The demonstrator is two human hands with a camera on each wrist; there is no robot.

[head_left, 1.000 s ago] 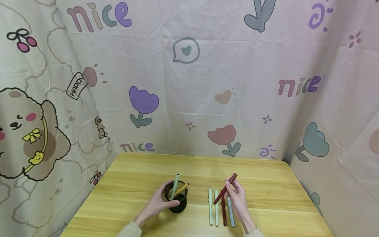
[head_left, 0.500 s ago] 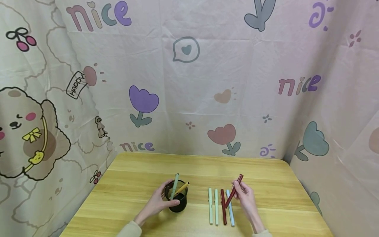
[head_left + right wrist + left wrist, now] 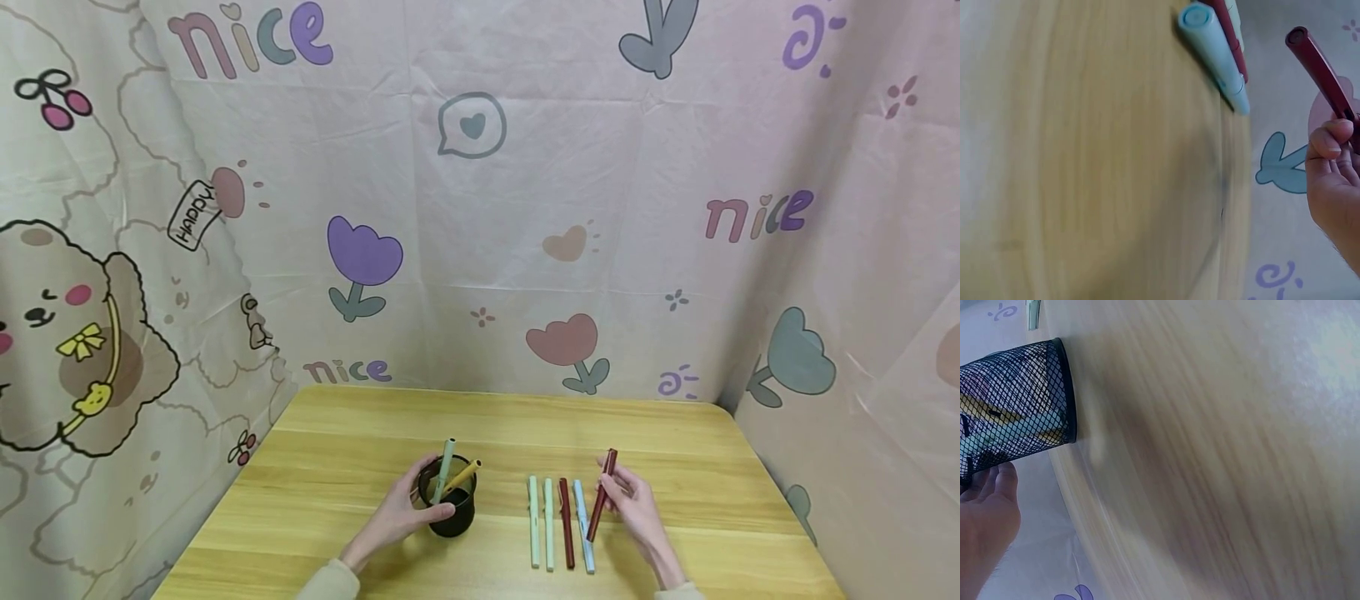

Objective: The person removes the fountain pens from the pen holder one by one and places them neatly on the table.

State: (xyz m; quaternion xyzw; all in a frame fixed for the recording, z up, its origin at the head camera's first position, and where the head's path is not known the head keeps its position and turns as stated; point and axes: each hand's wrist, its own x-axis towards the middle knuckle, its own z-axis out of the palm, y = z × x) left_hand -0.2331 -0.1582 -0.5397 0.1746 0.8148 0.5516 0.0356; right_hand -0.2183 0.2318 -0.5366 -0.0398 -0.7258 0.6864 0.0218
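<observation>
My left hand [image 3: 400, 514] grips a black mesh pen holder [image 3: 456, 523] that stands upright on the table; a green pen [image 3: 446, 468] and a yellow pen [image 3: 465, 474] lean inside it. Between thumb and fingers, my right hand [image 3: 636, 505] pinches a dark red pen [image 3: 602, 497], tilted, over the right side of a row of pens. That row has two light green pens [image 3: 534, 523], another dark red pen [image 3: 566, 525] and a light blue pen [image 3: 582, 523]. In the right wrist view the held pen shows clear of the tabletop.
The wooden table [image 3: 360, 425] has a printed cloth [image 3: 480, 208] hanging behind it and at both sides. The pen row lies to the right of the holder, with bare wood between them.
My right hand has moved right with the dark red pen, from above the row to beside the blue pen, and the pen is more upright. The left hand stays on the holder.
</observation>
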